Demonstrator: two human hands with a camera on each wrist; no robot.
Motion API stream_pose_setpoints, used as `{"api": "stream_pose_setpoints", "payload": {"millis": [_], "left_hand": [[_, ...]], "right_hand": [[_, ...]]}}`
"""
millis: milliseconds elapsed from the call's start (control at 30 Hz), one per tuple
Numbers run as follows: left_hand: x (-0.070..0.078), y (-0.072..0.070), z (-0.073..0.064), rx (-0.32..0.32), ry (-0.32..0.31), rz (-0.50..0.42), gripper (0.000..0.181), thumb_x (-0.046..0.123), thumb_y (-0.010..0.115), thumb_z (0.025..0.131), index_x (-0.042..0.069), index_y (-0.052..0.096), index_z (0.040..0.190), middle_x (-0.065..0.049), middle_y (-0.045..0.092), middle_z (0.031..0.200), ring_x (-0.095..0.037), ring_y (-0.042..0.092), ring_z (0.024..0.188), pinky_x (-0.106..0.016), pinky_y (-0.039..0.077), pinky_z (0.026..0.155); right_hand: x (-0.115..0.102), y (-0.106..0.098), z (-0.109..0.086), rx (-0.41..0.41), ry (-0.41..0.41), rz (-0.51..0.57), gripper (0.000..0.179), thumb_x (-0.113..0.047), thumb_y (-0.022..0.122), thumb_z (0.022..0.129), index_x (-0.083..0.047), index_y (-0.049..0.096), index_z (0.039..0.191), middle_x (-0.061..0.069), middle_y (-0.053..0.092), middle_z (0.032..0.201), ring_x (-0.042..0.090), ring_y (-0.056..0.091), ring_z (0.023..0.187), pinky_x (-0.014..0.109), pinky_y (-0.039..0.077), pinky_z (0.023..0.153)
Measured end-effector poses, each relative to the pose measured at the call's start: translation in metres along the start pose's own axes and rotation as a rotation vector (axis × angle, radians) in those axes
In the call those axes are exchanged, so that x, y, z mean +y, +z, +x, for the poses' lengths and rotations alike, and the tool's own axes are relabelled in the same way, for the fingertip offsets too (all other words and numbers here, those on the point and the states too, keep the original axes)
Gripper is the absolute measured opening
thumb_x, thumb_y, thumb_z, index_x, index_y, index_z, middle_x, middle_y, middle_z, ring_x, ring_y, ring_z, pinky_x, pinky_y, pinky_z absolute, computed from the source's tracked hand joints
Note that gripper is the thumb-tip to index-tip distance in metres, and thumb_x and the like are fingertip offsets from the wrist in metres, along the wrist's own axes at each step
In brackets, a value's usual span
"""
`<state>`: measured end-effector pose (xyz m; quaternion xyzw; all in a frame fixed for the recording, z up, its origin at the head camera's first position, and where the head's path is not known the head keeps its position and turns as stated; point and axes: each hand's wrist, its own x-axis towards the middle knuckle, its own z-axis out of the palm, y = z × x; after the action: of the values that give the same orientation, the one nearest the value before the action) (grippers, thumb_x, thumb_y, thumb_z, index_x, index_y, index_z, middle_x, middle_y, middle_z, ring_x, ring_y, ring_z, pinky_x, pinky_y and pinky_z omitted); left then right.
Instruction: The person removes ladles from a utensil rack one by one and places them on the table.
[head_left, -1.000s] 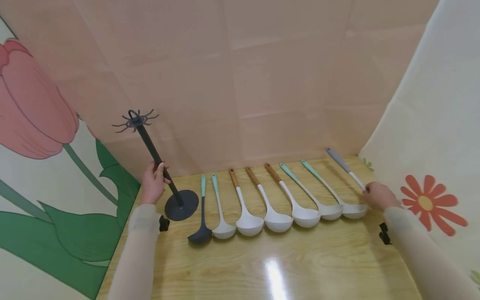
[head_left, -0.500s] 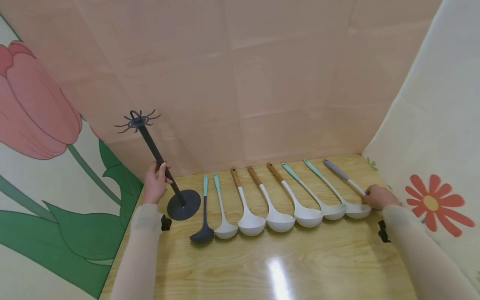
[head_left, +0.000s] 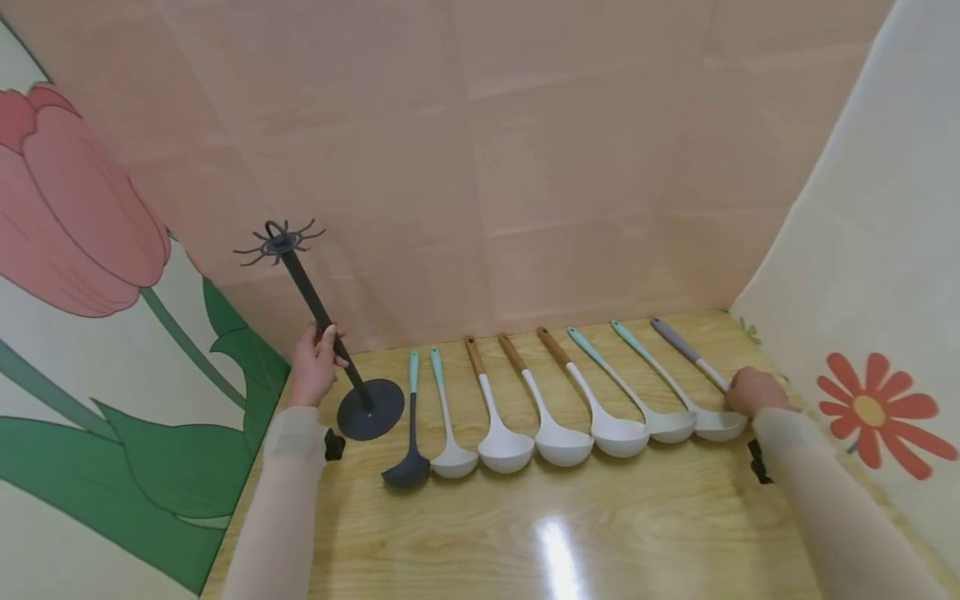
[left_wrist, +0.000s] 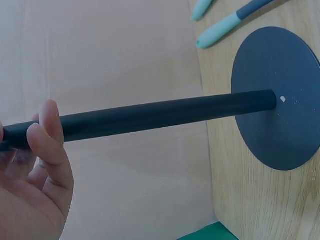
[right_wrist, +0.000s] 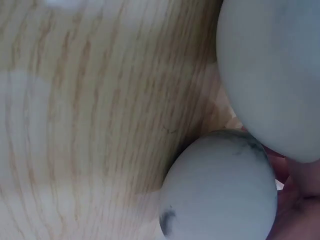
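My left hand (head_left: 313,367) grips the pole of a black utensil stand (head_left: 303,287) with a ring of hooks on top and a round base on the table. In the left wrist view, fingers and thumb (left_wrist: 50,145) curl round the pole (left_wrist: 150,117). At the far right end of a row of ladles, my right hand (head_left: 757,392) holds the white shaft of a grey-handled ladle (head_left: 675,337); its bowl is hidden by the hand in the head view. Two white ladle bowls (right_wrist: 220,185) fill much of the right wrist view, with part of the hand (right_wrist: 295,215) behind them.
Left of the grey-handled one lie a black ladle with a teal handle (head_left: 411,433), brown-handled white ladles (head_left: 506,450) and teal-handled white ones (head_left: 667,425). The wooden table (head_left: 450,542) meets a pinkish sheet (head_left: 562,183) at the back. Printed flower sheets flank both sides.
The grey-handled ladle's handle, raised at its end a second ago, has come down to the table beside the others. The left hand keeps its hold on the stand; the view has shifted slightly.
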<state>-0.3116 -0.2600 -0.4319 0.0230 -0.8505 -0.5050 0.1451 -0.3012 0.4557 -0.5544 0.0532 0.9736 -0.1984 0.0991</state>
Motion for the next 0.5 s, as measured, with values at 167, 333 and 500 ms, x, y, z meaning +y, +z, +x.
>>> {"api": "stream_pose_setpoints", "payload": {"millis": [167, 333, 500], "left_hand": [[0.001, 0.0, 0.001, 0.011, 0.003, -0.003, 0.045, 0.04, 0.037, 0.108, 0.007, 0.049, 0.136, -0.017, 0.062, 0.126, -0.038, 0.065, 0.078, -0.025, 0.048, 0.048], [0.001, 0.004, 0.002, 0.035, -0.013, -0.06, 0.047, 0.04, 0.038, 0.108, 0.006, 0.049, 0.138, -0.017, 0.061, 0.127, -0.038, 0.065, 0.078, -0.024, 0.048, 0.046], [-0.002, 0.008, -0.006, 0.042, -0.105, -0.076, 0.048, 0.036, 0.038, 0.109, 0.002, 0.045, 0.142, -0.021, 0.059, 0.129, -0.035, 0.067, 0.083, -0.027, 0.051, 0.049]], "right_hand": [[-0.004, 0.001, -0.002, -0.02, 0.035, 0.038, 0.025, -0.017, 0.066, 0.083, 0.007, 0.067, 0.091, 0.023, 0.066, 0.083, 0.039, 0.059, 0.076, 0.068, 0.047, 0.07], [-0.007, 0.005, -0.005, 0.002, 0.013, 0.049, 0.029, -0.023, 0.065, 0.084, 0.006, 0.065, 0.09, 0.019, 0.063, 0.081, 0.034, 0.057, 0.074, 0.052, 0.047, 0.062], [-0.025, 0.016, -0.012, 0.171, -0.081, 0.007, 0.038, -0.02, 0.056, 0.091, 0.014, 0.058, 0.107, 0.035, 0.053, 0.098, 0.049, 0.052, 0.088, 0.057, 0.047, 0.066]]}}
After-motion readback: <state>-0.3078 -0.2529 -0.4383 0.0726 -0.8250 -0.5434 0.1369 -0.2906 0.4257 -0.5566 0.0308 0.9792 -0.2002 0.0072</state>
